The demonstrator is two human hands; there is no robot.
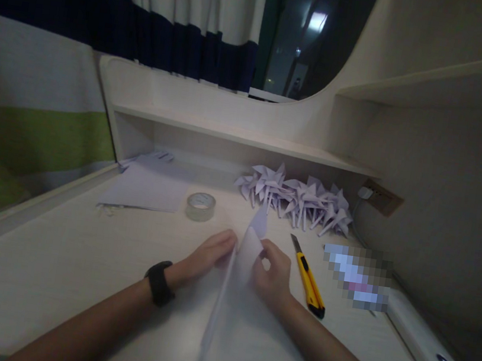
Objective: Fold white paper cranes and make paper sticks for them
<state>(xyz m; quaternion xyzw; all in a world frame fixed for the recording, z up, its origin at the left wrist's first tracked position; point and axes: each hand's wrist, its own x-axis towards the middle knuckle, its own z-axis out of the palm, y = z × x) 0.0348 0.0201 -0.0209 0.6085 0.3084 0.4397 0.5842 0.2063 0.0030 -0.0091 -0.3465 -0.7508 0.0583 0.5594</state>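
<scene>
A white sheet of paper (248, 259) stands on its edge between my hands, partly folded over, with a pointed corner at its far end. My left hand (213, 251), below a black wristband, is closed at the paper's left side, its fingertips on the upright edge. On the other side, the thumb and forefinger of my right hand (275, 272) pinch the paper's raised flap. A yellow utility knife (309, 283) with its blade out lies just right of that hand. Beyond my left hand sits a roll of clear tape (200, 207).
Several folded paper pinwheels (305, 198) are heaped at the back right. A stack of white paper (151, 183) lies at the back left. A blurred-out phone-like object (355, 277) and a white device (429, 341) lie at the right, near a wall socket (382, 198).
</scene>
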